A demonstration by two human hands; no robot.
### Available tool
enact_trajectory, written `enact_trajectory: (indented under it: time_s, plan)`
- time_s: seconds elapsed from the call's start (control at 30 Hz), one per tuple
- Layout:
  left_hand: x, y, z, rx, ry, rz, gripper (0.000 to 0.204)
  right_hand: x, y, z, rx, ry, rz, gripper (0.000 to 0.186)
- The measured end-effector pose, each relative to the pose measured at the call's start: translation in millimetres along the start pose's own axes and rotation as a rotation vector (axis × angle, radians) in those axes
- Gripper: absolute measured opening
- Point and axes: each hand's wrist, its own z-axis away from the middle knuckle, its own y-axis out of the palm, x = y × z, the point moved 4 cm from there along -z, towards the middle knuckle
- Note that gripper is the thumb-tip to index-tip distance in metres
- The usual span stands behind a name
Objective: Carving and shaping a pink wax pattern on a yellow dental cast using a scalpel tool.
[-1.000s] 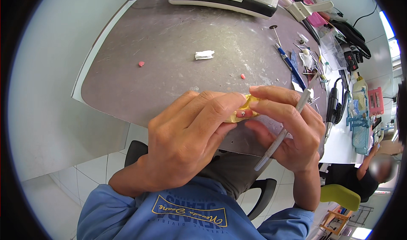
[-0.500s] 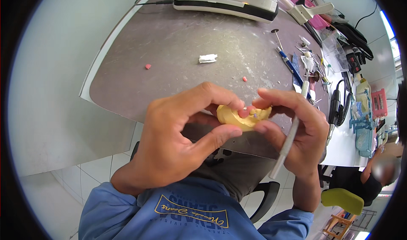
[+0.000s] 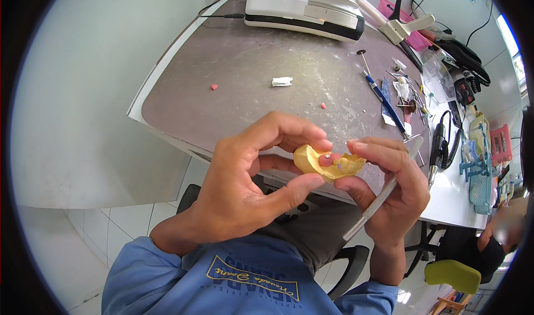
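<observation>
In half-curled left hand [image 3: 242, 184] and right hand [image 3: 408, 194], holds curved yellow plaster model [image 3: 332, 171]; in right, slim, part-hidden grey rod [image 3: 371, 207].

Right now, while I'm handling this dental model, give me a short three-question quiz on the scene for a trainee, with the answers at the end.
1. What colour is the rounded patch on the dental model in the left hand?
a) green
b) black
c) pink

2. True or false: the right hand holds a slim pale rod.

3. Fill in: seen from the head camera, the small white scrap on the table lies to the ____ of the blue pen-shaped tool.

Key: 1 c; 2 true; 3 left.
</observation>
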Motion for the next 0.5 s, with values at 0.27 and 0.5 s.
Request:
enact_trajectory:
  time_s: [0.27, 0.5]
  plan:
    - [-14.9, 13.8, 13.1, 0.087, 0.485, -0.505, 0.027, 22.1, -4.1, 24.7, -0.113, -0.227, 0.214, 0.036]
    - [-14.3, 23.5, 23.4, 0.003, 0.590, -0.481, 0.025, 28.1, -8.2, 35.8, -0.121, -0.265, 0.285, 0.035]
